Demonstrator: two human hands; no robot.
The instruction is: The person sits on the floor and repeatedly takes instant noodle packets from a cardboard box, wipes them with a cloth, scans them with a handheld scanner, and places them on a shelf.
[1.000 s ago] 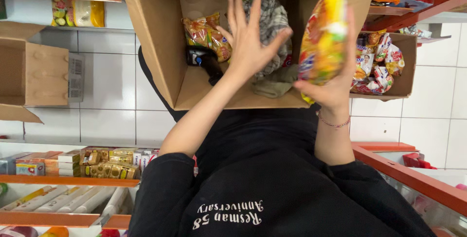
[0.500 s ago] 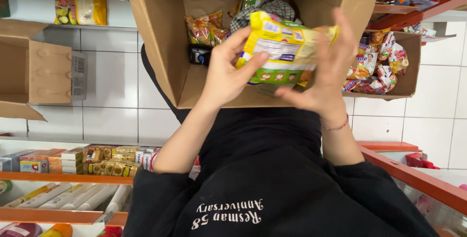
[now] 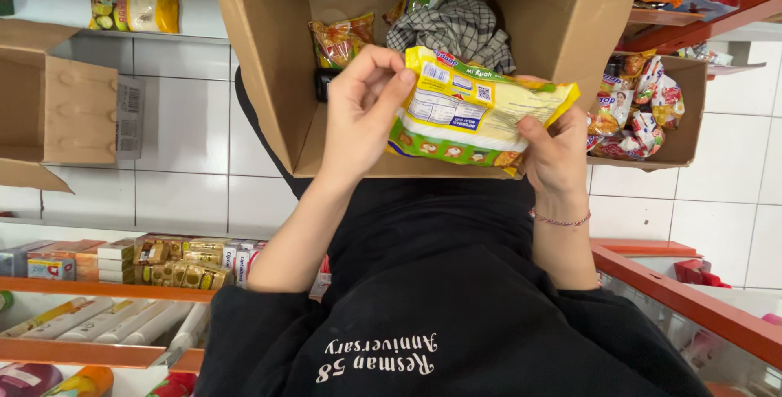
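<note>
Holding a noodle packet [image 3: 481,112] in both hands over an open cardboard box [image 3: 261,63].

Left hand [image 3: 366,108] pinching the packet's left end, fingers curled; right hand [image 3: 558,153] gripping the right end from below, thumb on top. Inside the box behind: a checked cloth [image 3: 456,26] and snack bags [image 3: 342,39]. Far right, a smaller box [image 3: 688,112] of packets.

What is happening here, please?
A person in a black top holds a flat yellow-and-green plastic food packet with both hands, just above an open brown cardboard box. The left hand pinches one end of it, and the right hand grips the other. Inside the box lie a small orange snack packet and a grey checked cloth. Shop shelves with goods stand around.
</note>
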